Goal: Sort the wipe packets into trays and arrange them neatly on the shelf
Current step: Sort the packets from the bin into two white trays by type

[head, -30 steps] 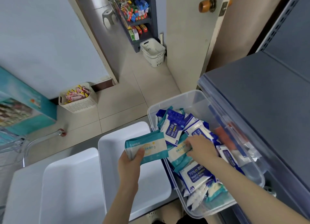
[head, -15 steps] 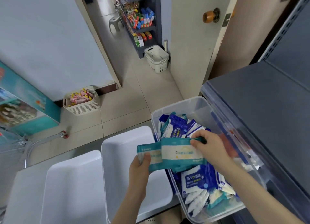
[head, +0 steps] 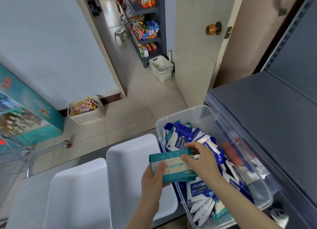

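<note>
My left hand [head: 153, 182] grips a stack of teal and white wipe packets [head: 173, 167] from below, thumb on the top face. My right hand [head: 200, 161] holds the right end of the same stack, fingers curled over its top edge. The stack hovers over the seam between the right white tray [head: 130, 153] and the clear plastic bin [head: 188, 112]. The bin holds several blue and white wipe packets [head: 197, 189] and a few teal ones. A second white tray [head: 77, 191] lies to the left. Both trays hold nothing.
A dark grey shelf [head: 267, 119] runs along the right, above the bin. On the tiled floor stand a beige basket of pink snacks [head: 85, 111] and stacked white baskets [head: 162, 68] by a stocked rack. A door with a brown knob [head: 213, 28] stands open.
My right hand lifted a teal packet out of the bin and brought it onto the one in my left hand. Both hands now hold the stack together.
</note>
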